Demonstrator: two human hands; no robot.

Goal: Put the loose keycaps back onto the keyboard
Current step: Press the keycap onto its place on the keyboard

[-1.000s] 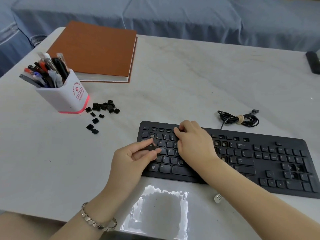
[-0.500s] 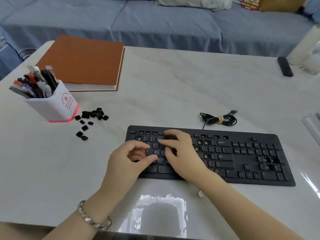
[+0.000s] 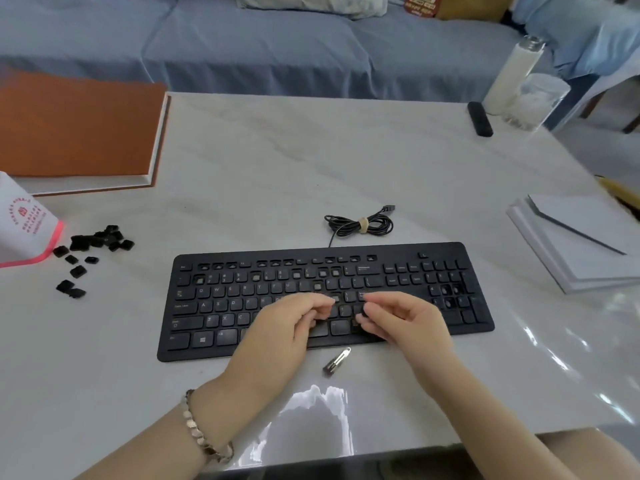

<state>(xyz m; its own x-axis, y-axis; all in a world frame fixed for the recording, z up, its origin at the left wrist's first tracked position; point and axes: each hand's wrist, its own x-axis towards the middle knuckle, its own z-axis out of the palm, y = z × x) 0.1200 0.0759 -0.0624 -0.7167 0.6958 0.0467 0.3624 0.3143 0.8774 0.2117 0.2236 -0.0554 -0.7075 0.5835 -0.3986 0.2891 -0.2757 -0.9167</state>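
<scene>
— Since half a second ago both hands have slid rightward along the keyboard (image 3: 221, 306), off the left letter keys and over the middle of the board.

— Holding anything?

— From the head view, the left hand (image 3: 284, 327) has its fingers curled in against the thumb, and the right hand (image 3: 408, 320) is curled the same way, fingertips close together. Whether either one pinches a keycap, I cannot tell; the tips are blurred against the black keys.

— How far along?

— Partway, I'd judge. Most letter keys are seated, but bare sockets show pale centres in the number row, the function row and the number pad. The loose keycaps (image 3: 93, 242) lie in a small heap on the bench (image 3: 277, 168), well apart to the left, by a white pen pot (image 3: 20, 230).

— Textures?

— The caps are small, black, squarish and matte. The keyboard is flat and low, and the bench is pale, marbled and glossy at the near edge. A coiled cable (image 3: 360, 225) sits behind the keyboard, and a metal hair clip (image 3: 336, 362) lies in front.
</scene>
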